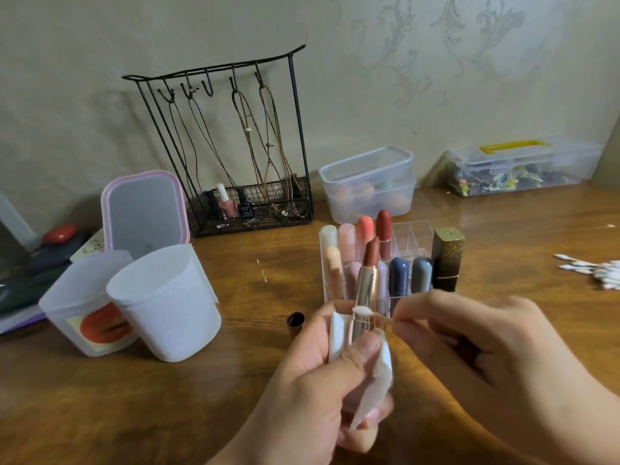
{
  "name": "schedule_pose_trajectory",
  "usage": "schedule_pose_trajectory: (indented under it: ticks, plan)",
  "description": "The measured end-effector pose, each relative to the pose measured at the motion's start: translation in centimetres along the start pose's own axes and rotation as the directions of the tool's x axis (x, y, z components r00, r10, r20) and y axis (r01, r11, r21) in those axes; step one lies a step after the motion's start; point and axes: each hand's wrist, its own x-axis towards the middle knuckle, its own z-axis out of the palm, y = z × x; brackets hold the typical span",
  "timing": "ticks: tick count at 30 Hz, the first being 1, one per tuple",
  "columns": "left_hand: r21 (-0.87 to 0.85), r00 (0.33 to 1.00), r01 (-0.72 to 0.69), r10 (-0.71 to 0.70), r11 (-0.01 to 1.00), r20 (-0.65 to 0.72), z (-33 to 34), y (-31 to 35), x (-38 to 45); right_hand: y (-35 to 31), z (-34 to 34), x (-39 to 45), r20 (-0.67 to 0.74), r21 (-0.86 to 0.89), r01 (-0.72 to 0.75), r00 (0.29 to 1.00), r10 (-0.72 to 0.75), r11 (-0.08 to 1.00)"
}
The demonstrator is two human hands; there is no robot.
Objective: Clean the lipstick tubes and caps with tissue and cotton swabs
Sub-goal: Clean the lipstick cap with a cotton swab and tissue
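Your right hand [469, 337] pinches the stick of a white-tipped cotton swab [364, 311] between thumb and fingers [407, 322], its tip pressed against the shiny rose-gold lipstick tube [364, 297] just below the extended brown-red bullet. Your left hand [322, 374] grips that tube upright, fingers curled round it together with a crumpled white tissue [375, 374] wrapped about its base.

You look to be mid-task, on one tube only. Its small dark round cap [296, 320] lies on the wooden counter [151, 397] just left of your hand, seemingly not yet wiped. Behind the tube stands a clear acrylic organiser [407, 234] holding a row of capped pastel and dark lipsticks, with a black-and-gold square lipstick [448, 260] beside it; whether any of these are already cleaned, you cannot tell from here. A pile of spare white cotton swabs [600, 271] lies well off to the right.

Further out, two translucent white plastic cups [167, 303] sit at the left, a pink-framed mirror [144, 209] behind them, then a black wire jewellery stand [235, 146] hung with cords. Two clear lidded boxes [367, 182] rest against the pale patterned wall [436, 62].
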Motion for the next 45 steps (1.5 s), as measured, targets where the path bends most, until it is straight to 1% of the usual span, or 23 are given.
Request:
schedule_pose_trajectory:
  ticks: [4, 7, 10, 12, 14, 17, 19, 21, 23, 26, 27, 29, 32, 35, 38, 40, 42, 43, 45]
  plan:
    - [0.062, 1.0, -0.028, 0.028, 0.998, -0.002, 0.2, 0.0, 0.1, -0.2, -0.3, 0.1, -0.025, -0.032, -0.033, 0.999, 0.032, 0.999]
    - [0.101, 0.999, -0.036, 0.038, 0.994, -0.017, 0.1, -0.1, 0.2, -0.4, -0.4, 0.1, 0.027, -0.031, 0.008, 1.0, -0.007, 0.999]
    - [0.139, 0.997, -0.07, 0.071, 0.988, -0.002, 0.2, -0.2, 0.2, -0.3, -0.6, 0.1, -0.012, -0.052, -0.027, 1.0, 0.027, 0.998]
    - [0.157, 0.996, -0.077, 0.082, 0.985, -0.026, 0.0, -0.2, 0.3, -0.4, -0.7, 0.0, 0.012, -0.057, -0.015, 1.0, 0.016, 0.998]
    - [0.211, 0.993, -0.08, 0.097, 0.974, -0.074, -0.3, -0.3, 0.4, -0.5, -0.6, 0.0, 0.021, -0.077, 0.002, 1.0, 0.0, 0.997]
    - [0.192, 0.993, -0.084, 0.099, 0.978, -0.07, -0.3, -0.3, 0.4, -0.5, -0.7, 0.1, -0.013, -0.067, -0.025, 1.0, 0.024, 0.997]
    - [0.187, 0.992, -0.07, 0.087, 0.98, -0.086, -0.2, -0.2, 0.3, -0.6, -0.6, 0.0, 0.023, -0.057, 0.012, 1.0, -0.011, 0.998]
    - [0.212, 0.993, -0.071, 0.089, 0.975, -0.078, -0.2, -0.2, 0.1, -0.6, -0.6, 0.0, 0.012, -0.063, 0.022, 1.0, -0.021, 0.998]
    - [0.252, 0.994, -0.057, 0.079, 0.966, -0.079, -0.1, -0.1, 0.0, -0.5, -0.7, 0.1, -0.023, -0.057, -0.011, 1.0, 0.01, 0.998]
    - [0.283, 0.992, -0.036, 0.068, 0.959, -0.104, 0.0, -0.2, 0.0, -0.5, -0.6, 0.1, 0.009, -0.069, 0.025, 1.0, -0.024, 0.997]
    - [0.287, 0.991, -0.035, 0.069, 0.957, -0.112, 0.0, -0.2, 0.0, -0.5, -0.6, 0.0, -0.002, -0.076, 0.022, 1.0, -0.023, 0.997]
    - [0.284, 0.99, -0.031, 0.068, 0.958, -0.122, 0.1, -0.2, 0.0, -0.4, -0.7, 0.0, -0.029, -0.066, -0.01, 1.0, 0.009, 0.998]
    - [0.294, 0.987, -0.039, 0.082, 0.955, -0.135, 0.2, -0.1, 0.0, -0.5, -0.6, -0.1, 0.011, -0.078, 0.014, 1.0, -0.013, 0.997]
    - [0.32, 0.987, -0.04, 0.088, 0.946, -0.137, 0.3, -0.1, 0.0, -0.4, -0.7, 0.0, -0.014, -0.071, -0.027, 1.0, 0.026, 0.997]
    - [0.323, 0.987, -0.034, 0.083, 0.946, -0.139, 0.5, -0.1, 0.0, -0.8, -0.7, 0.0, 0.04, -0.068, -0.001, 0.999, 0.004, 0.998]
    - [0.332, 0.986, -0.024, 0.078, 0.943, -0.149, 0.6, -0.1, 0.0, -0.8, -0.7, 0.0, 0.01, -0.057, -0.021, 1.0, 0.021, 0.998]
    - [0.358, 0.982, -0.035, 0.099, 0.933, -0.163, 0.8, -0.2, -0.1, -0.9, -0.8, 0.0, 0.028, -0.057, -0.013, 1.0, 0.015, 0.998]
    - [0.409, 0.975, -0.05, 0.132, 0.911, -0.176, 0.7, -0.3, 0.0, -0.9, -0.8, 0.0, 0.039, -0.067, -0.009, 0.999, 0.012, 0.998]
    - [0.561, 0.946, -0.109, 0.258, 0.82, -0.194, 0.2, -0.7, 0.0, -0.8, -0.7, 0.0, 0.008, -0.086, -0.038, 0.999, 0.039, 0.996]
